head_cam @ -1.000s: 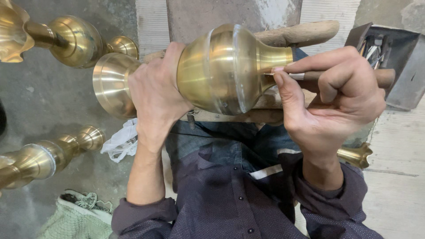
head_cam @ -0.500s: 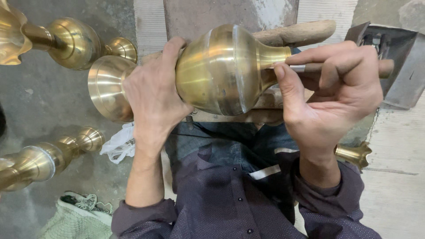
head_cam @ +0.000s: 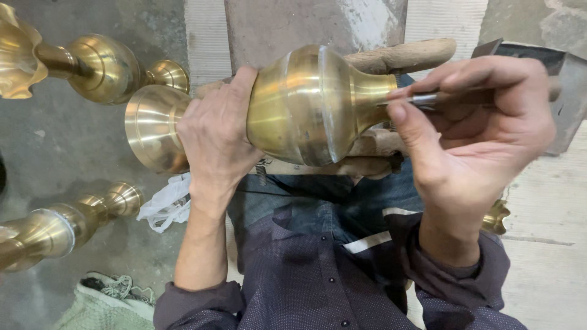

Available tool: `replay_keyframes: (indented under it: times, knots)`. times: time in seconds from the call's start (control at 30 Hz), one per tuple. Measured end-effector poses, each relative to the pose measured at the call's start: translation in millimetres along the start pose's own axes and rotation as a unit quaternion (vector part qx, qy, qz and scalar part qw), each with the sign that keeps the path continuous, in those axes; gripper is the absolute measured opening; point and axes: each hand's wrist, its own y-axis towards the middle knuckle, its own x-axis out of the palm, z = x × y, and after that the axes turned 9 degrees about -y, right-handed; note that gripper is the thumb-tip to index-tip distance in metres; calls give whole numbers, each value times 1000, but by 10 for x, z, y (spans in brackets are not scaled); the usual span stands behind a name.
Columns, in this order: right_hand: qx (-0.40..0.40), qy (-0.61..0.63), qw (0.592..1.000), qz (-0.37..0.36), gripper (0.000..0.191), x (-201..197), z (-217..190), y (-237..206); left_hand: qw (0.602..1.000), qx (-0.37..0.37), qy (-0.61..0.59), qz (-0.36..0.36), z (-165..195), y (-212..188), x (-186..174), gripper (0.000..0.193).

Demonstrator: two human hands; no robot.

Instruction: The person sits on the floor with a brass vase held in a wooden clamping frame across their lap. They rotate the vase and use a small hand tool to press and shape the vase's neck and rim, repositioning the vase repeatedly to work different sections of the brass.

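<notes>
1. The left hand is wrapped over the waist of a brass vase that lies on its side, fingers curled round it to hold it steady.
2. The right hand is closed in a pen-like pinch on a thin metal tool; its tip touches the vase's narrow neck at about 3 o'clock from the bulging body.
3. The vase sits centre frame, resting across worn wooden supports above the person's lap, its flared foot pointing to 9 o'clock.
4. The work in hand looks like fine scribing or finishing on the neck. By my judgement it calls for a steady left-hand grip and light, controlled pressure at the tool tip.
5. The brass is smooth and satin-bright, with turned rings and a faint pale band round the widest part. The wood is rough and brown.
6. At 10 o'clock lies a brass piece with a ruffled rim; at 8 o'clock another brass stem lies on the grey floor.
7. A crumpled white cloth lies beside the left forearm. A dark metal box sits at 2 o'clock.
</notes>
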Motion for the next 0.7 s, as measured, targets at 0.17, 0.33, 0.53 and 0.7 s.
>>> replay_keyframes:
  times: [0.17,0.33,0.53,0.7]
  knots:
    - [-29,-21,999,-10,34,121,25,12,1000,-5,4,-3,16,7,6,59]
    - [-75,-49,996,-20,30,117,68,28,1000,-7,-4,3,27,3,28,59]
    - [-78,-27,996,-18,26,117,97,30,1000,-15,3,5,37,-7,18,57]
    - [-82,-17,996,-15,34,116,100,22,1000,-29,2,2,40,22,21,51]
